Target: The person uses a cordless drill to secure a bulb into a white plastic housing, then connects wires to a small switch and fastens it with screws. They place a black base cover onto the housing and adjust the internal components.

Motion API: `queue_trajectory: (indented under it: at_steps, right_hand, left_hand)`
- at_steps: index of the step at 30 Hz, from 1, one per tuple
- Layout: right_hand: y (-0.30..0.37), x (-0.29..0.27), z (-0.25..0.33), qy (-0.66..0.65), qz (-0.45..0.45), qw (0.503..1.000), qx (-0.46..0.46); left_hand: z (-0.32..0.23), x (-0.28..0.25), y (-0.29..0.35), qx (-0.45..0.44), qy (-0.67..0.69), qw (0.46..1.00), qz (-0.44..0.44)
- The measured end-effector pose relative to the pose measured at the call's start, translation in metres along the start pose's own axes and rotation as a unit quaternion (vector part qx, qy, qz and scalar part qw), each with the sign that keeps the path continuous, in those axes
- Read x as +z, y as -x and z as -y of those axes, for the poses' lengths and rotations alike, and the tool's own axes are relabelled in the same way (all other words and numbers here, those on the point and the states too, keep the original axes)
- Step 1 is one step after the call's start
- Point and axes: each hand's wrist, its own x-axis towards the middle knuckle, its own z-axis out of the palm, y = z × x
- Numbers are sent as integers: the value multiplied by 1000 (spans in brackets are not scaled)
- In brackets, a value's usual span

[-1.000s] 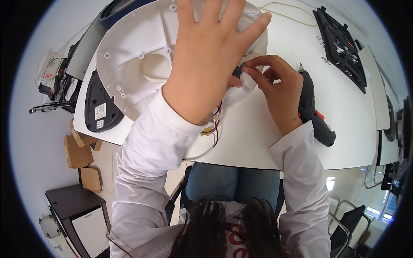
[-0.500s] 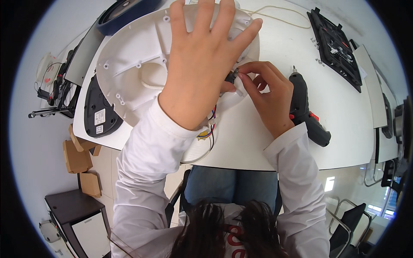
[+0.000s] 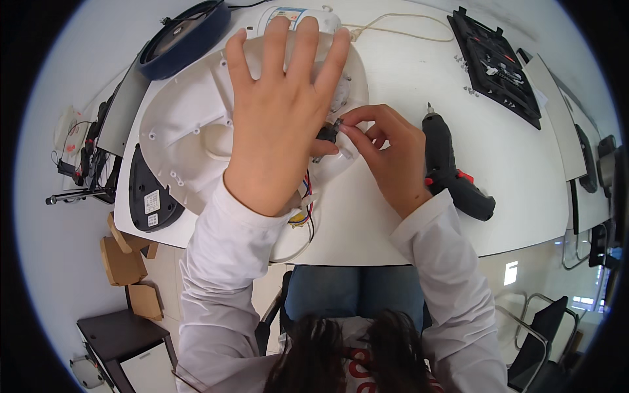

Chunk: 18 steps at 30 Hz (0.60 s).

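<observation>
A white plastic housing (image 3: 180,128), with ribs and screw posts inside, lies on the table before me. My left hand (image 3: 275,121) is spread flat across it, fingers stretched toward the far rim. Its thumb rests beside a small dark part (image 3: 327,133) at the housing's right side. From the right, my right hand (image 3: 395,157) pinches the grey end of that part between thumb and forefinger. The part's exact kind is too small to tell, and my left hand hides much of the housing's middle. Coloured wires (image 3: 308,196) come out below my left thumb.
A black electric screwdriver (image 3: 449,164) lies right of my right hand. Farther right is an open black tool case (image 3: 495,69), small screws (image 3: 470,90) beside it. A black base (image 3: 152,190) sits at the left, a dark blue round part (image 3: 187,39) behind, and a white cylindrical container (image 3: 301,18) at the back.
The whole view has shifted, showing more of the table's far side. Both hands keep about the same place on the housing, the right still pinching the small dark part.
</observation>
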Motion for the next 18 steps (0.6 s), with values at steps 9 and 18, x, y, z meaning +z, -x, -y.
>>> queue_trajectory:
  at_steps: [9, 18]
  right_hand:
    - [1, -2, 0, 20, 2, 999, -27]
    - [5, -17, 6, 47, -64, 996, -48]
  left_hand:
    - [0, 0, 0, 3, -5, 1000, -5]
    - [0, 0, 1, 2, 1, 1000, -4]
